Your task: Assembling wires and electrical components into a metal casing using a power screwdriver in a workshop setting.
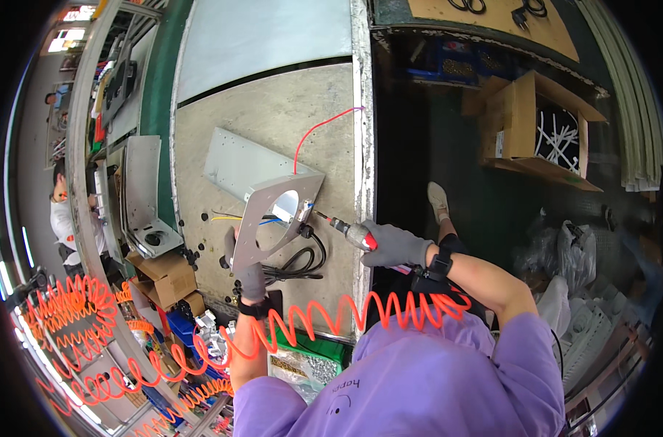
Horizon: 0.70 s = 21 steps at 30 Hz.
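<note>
A bent grey sheet-metal housing (233,169) lies tilted on the worktable, its near plate (253,231) cut with a large round opening. My left hand (250,278), in a grey glove, grips the lower left edge of that plate. In my right hand (398,246), also gloved, is a red and silver power screwdriver (351,231) pointing left. Its bit ends close to a small white part (304,211) at the opening's right edge; whether they touch I cannot tell. A red wire (309,136) rises from the housing. A black power cord (306,264) lies coiled beside the plate.
An orange coiled air hose (302,331) stretches across in front of me. Small black parts (191,256) lie along the table's left side. A green bin (331,351) with small parts sits by the near edge. At right stands an open carton (524,131); another person (73,218) is at left.
</note>
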Available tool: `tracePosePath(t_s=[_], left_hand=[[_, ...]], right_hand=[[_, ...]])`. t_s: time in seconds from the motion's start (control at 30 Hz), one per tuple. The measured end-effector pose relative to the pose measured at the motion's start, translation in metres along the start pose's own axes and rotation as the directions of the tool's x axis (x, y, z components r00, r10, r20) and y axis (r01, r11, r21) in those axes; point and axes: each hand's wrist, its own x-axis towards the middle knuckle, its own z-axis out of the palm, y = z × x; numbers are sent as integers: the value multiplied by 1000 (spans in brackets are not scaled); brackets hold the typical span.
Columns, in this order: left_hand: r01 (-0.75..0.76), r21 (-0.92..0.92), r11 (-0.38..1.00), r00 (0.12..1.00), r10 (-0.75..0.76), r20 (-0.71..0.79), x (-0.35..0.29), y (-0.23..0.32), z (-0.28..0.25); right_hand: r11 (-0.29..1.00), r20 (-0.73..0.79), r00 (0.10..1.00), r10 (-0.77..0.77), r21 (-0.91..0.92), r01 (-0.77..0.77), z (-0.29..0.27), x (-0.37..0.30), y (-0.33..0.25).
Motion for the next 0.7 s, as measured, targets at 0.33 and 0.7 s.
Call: tracePosePath(t_s=[0.33, 0.7], left_hand=[[96, 395, 913, 799, -308, 516, 51, 99, 78], [169, 346, 923, 764, -344, 545, 50, 68, 82]], right_hand=[[999, 7, 1000, -12, 34, 12, -5, 9, -2], [1000, 50, 999, -13, 21, 12, -12, 8, -4]])
